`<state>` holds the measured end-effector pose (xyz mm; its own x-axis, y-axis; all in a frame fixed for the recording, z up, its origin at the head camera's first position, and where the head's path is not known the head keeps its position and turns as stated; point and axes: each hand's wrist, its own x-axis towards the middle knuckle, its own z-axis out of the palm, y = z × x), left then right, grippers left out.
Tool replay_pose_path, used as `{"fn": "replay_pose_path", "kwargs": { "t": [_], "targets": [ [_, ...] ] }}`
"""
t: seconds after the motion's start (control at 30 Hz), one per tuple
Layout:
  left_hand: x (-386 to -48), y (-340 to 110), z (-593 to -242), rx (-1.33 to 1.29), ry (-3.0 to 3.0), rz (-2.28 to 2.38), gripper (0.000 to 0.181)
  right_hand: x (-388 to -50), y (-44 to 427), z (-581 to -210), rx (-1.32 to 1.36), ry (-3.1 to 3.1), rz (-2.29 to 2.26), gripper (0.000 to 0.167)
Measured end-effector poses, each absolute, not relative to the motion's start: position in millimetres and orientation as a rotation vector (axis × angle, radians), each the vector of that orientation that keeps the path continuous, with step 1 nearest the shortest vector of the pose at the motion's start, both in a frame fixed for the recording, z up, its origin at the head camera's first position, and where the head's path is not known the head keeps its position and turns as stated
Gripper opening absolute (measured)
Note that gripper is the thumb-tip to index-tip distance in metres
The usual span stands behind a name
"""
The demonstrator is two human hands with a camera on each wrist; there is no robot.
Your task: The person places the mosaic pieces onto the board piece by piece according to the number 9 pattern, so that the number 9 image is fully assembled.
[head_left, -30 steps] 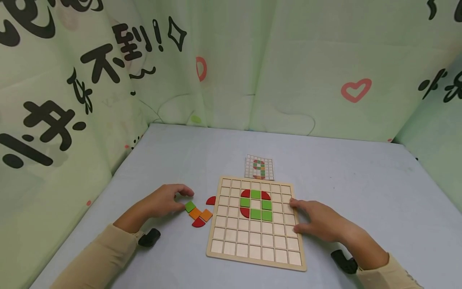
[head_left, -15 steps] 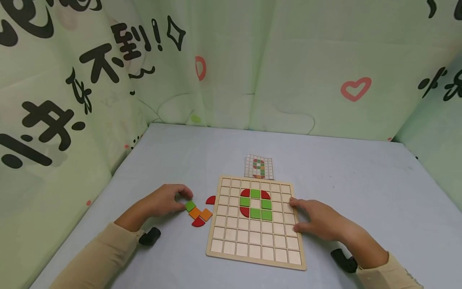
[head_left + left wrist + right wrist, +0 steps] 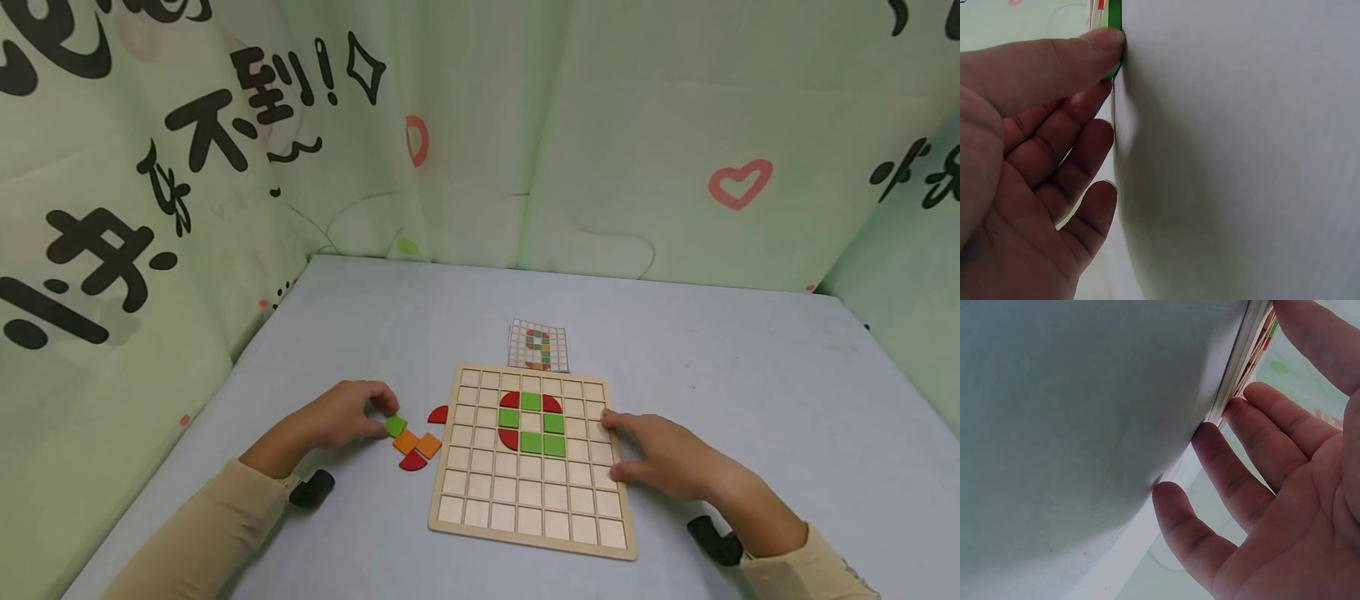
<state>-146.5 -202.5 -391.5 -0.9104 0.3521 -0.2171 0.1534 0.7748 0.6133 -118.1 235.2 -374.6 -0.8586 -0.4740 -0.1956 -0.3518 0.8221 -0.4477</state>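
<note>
My left hand is at the left of the board and pinches a green square tile between thumb and finger. In the left wrist view the green tile shows edge-on by the thumb tip. Beside it lie two orange square tiles and a red quarter-round tile. Red and green tiles form a ring in the upper cells of the wooden grid board. My right hand touches the board's right edge with thumb and fingertips, its fingers loosely extended, as the right wrist view also shows.
A pattern card with a printed grid figure lies just behind the board. Another red tile sits against the board's left edge. Green curtains stand around the back and sides of the white-covered table.
The green tile at my left fingertips has turned and shifted slightly, coming apart from the orange tile beside it. My right hand and the board have stayed in place.
</note>
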Motion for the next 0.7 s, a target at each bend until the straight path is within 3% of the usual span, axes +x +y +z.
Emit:
{"fn": "replay_pose_path", "kwargs": {
  "t": [0.7],
  "targets": [
    [-149.3, -197.7, -392.7, 0.406, 2.773, 0.784, 0.022, -119.3, 237.2, -376.4, -0.653, 2.715, -0.565, 0.076]
  ]
}}
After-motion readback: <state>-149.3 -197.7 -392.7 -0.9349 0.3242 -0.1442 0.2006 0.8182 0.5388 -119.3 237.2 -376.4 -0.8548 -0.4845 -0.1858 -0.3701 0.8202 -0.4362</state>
